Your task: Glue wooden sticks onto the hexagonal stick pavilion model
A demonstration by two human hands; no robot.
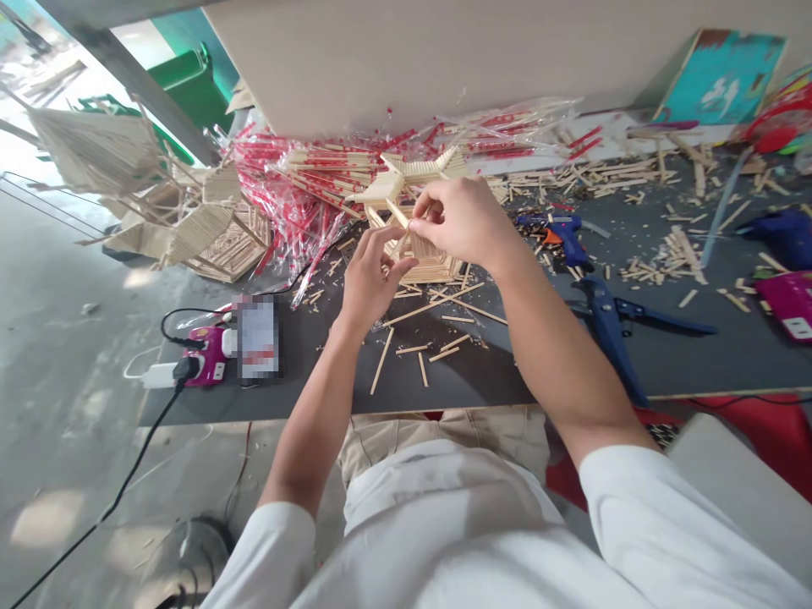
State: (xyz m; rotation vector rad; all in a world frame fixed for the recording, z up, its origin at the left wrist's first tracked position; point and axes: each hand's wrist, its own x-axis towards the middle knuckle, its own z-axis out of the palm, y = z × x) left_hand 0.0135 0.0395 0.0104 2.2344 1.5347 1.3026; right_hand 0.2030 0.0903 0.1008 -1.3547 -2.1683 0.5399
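A small model made of glued wooden sticks (415, 182) stands on the dark table (698, 355), with a star-shaped roof. My left hand (371, 275) grips the model's lower front with curled fingers. Above it, my right hand (460, 220) pinches a thin stick at the model's upper part. Loose sticks (431, 326) lie scattered on the table just in front of the model.
Red-and-clear packets of sticks (304, 182) pile behind the model. Other stick structures (190, 220) stand at left. A blue glue gun (564, 233) and blue cutters (612, 326) lie at right. A pink power strip (206, 359) with cables sits at the table's left edge.
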